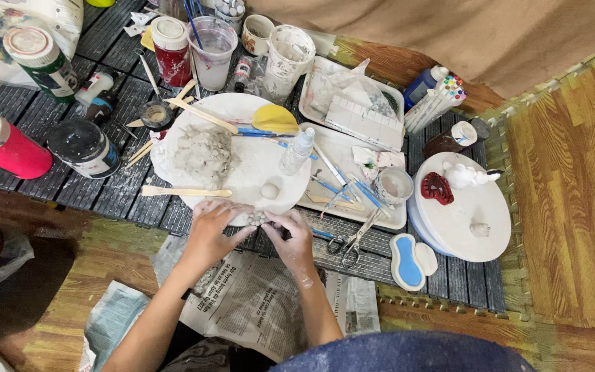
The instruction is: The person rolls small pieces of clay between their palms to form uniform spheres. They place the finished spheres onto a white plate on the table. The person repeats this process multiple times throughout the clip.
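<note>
Clay lump (257, 218), at 6 o'clock on the round board (270, 165), pinched between left hand (213, 231) and right hand (293, 234); likely soft, light, deformable, so grip gently at sides.

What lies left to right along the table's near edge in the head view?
Pink bottle → dark jar → left hand → clay lump → right hand → scissors → blue palette → white round board.
</note>
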